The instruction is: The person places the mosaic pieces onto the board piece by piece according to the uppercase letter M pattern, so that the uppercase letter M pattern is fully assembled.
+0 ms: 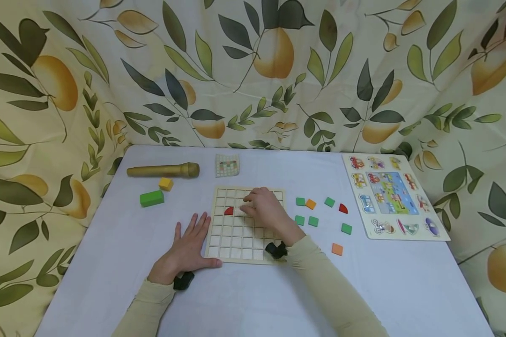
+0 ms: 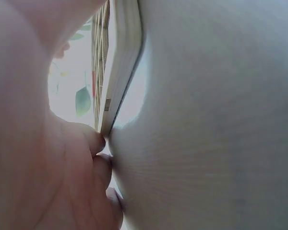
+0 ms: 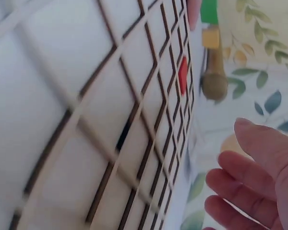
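A pale gridded board [image 1: 236, 244] lies on the white table, with one red quarter-round piece [image 1: 229, 211] in a cell of its upper left part. My left hand [image 1: 189, 248] rests flat beside the board's left edge, fingers spread and thumb at its lower left corner. In the left wrist view a digit meets the board's edge [image 2: 122, 52]. Over the board's upper middle hovers my right hand [image 1: 264, 209]. The right wrist view shows its thumb [image 3: 259, 139] apart from the bent fingers, with nothing seen between them. The cells under this hand are hidden.
Right of the board lie several green squares [image 1: 313, 221], orange squares [image 1: 337, 249] and a red quarter-round [image 1: 343, 208]. A picture puzzle board [image 1: 362, 224] sits far right. Behind left are a gold microphone-shaped object [image 1: 162, 170], green block [image 1: 152, 198], yellow block [image 1: 166, 184] and patterned card [image 1: 227, 165].
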Action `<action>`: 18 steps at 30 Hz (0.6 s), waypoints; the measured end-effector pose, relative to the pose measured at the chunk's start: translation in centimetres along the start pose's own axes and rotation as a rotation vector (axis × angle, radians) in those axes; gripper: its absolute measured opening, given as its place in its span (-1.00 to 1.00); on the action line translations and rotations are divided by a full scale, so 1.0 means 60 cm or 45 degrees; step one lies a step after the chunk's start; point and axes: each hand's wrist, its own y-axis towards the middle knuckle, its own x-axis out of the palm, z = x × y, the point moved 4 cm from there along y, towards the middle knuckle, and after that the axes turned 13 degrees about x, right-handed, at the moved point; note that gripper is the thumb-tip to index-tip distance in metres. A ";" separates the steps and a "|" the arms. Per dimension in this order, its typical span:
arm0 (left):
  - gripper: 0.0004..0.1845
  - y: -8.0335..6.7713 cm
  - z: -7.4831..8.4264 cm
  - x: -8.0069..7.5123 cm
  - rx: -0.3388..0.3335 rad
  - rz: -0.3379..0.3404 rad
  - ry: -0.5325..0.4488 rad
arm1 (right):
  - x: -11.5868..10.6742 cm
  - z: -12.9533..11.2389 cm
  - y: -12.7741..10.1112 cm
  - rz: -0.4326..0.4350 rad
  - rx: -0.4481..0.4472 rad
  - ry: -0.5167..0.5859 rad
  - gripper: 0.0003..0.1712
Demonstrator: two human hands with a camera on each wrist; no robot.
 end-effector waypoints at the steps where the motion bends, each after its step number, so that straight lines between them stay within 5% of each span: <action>1: 0.39 0.000 0.000 0.001 0.003 0.004 0.000 | -0.006 0.008 -0.004 -0.002 0.006 0.016 -0.69; 9: 0.38 -0.001 0.004 -0.001 0.027 0.013 -0.015 | -0.043 0.085 -0.032 -0.019 0.136 0.119 -0.70; 18: 0.38 0.000 0.005 -0.002 0.019 0.004 0.000 | -0.079 0.193 -0.050 -0.048 0.411 0.126 -0.66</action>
